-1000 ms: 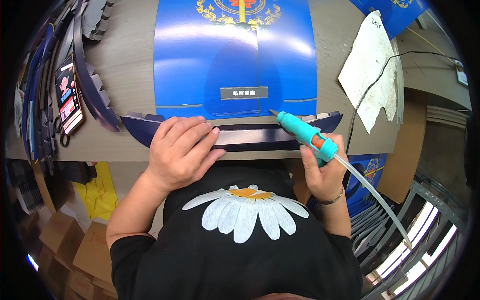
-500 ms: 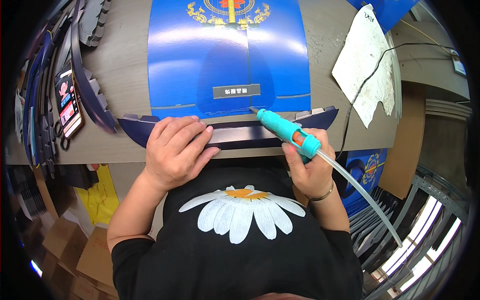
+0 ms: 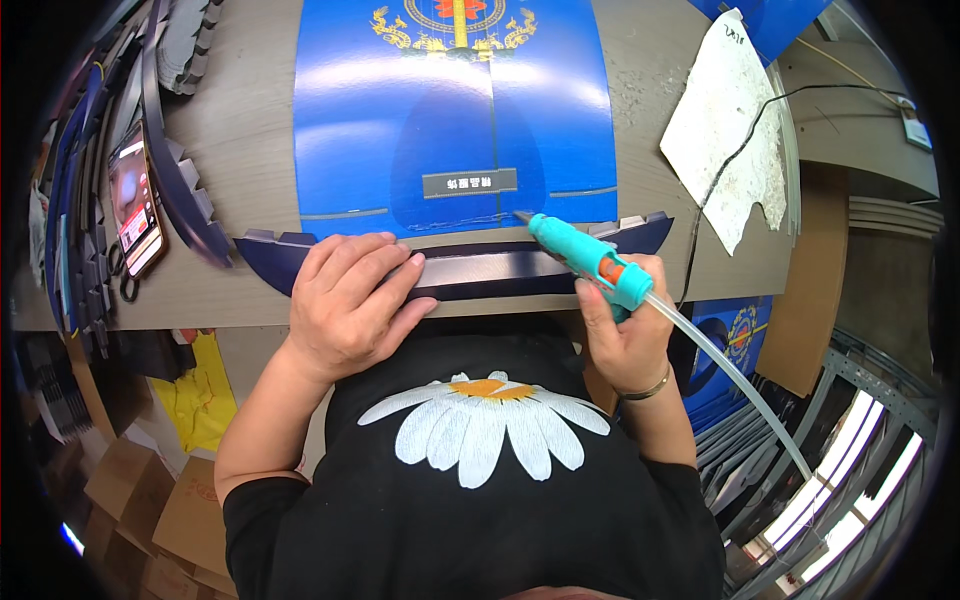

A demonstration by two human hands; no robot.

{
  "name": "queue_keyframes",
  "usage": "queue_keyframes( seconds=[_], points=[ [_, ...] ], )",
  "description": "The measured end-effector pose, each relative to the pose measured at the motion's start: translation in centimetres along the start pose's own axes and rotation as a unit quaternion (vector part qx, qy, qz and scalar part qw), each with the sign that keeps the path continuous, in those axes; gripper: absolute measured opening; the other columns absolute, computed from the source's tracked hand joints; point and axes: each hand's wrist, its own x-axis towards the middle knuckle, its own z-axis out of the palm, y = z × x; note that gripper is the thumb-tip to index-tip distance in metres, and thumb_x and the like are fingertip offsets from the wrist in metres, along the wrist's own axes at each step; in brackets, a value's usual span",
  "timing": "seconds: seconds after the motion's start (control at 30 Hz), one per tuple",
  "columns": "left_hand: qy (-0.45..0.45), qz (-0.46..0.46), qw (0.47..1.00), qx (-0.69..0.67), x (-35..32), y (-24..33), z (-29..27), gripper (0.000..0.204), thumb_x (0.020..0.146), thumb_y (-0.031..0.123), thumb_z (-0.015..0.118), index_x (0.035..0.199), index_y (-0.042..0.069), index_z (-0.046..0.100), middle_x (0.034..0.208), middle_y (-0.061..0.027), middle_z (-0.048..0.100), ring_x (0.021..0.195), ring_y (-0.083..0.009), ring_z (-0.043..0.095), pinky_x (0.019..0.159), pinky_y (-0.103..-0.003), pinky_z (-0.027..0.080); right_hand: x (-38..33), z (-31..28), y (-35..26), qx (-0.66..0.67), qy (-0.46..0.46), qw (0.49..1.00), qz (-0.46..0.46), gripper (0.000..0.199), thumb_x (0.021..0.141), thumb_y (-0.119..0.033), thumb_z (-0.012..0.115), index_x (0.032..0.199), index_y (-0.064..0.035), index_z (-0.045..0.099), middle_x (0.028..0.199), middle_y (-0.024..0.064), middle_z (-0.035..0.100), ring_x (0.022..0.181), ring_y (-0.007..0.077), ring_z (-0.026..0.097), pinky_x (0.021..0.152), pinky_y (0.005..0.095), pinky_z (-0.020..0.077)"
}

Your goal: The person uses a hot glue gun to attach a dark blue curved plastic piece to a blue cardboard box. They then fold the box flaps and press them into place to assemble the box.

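My right hand (image 3: 628,345) is wrapped round a teal glue gun (image 3: 590,250), with a long translucent glue stick (image 3: 735,378) trailing from its back. The dark nozzle points up and left, at the near edge of a glossy blue printed sheet (image 3: 350,150). Along that edge runs a thin, pale, shiny line. Between the sheet and the table's front edge lies a curved dark blue strip (image 3: 490,268) with folded grey tabs at its ends. My left hand (image 3: 355,300) holds the strip, fingers over it and thumb at its near side.
At the left stand curved strips with notched tabs (image 3: 185,190), a lit phone (image 3: 135,205) and scissors (image 3: 128,285). On the right, a black cable (image 3: 730,165) crosses a stained white sheet (image 3: 735,130). Cardboard boxes (image 3: 195,520) are at the lower left.
The glue gun has shifted a little to the right along the sheet's near edge, with my right hand. My left hand stays in place. The phone's screen picture differs.
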Motion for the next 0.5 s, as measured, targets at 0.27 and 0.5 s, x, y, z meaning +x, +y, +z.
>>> queue_keyframes(
  seconds=[0.27, 0.5],
  points=[
    [-0.008, 0.004, 1.0, 0.004, 0.1, 0.0, -0.2, 0.041, 0.069, 0.023, 0.089, 0.104, 0.005, 0.076, 0.106, -0.0084, 0.07, 0.101, -0.0274, 0.068, 0.086, -0.043, 0.05, 1.1, 1.8, -1.2, 0.085, -0.048, 0.995, -0.006, 0.029, 0.09, -0.016, 0.078, 0.11, -0.0009, 0.063, 0.088, 0.015, 0.066, 0.067, 0.0315, 0.069, 0.061, 0.0379, 0.0542],
    [0.01, 0.004, 1.0, -0.011, 0.0, 0.1, 0.0, 0.04, 0.068, 0.019, 0.089, 0.103, 0.005, 0.076, 0.103, -0.0083, 0.069, 0.096, -0.0281, 0.068, 0.084, -0.043, 0.051, 1.7, -2.7, 1.0, 0.331, 0.047, 0.916, 0.221, 0.025, 0.099, -0.014, 0.069, 0.119, -0.0018, 0.059, 0.094, 0.0101, 0.071, 0.069, 0.007, 0.059, 0.058, 0.0214, 0.0456]
  ],
)
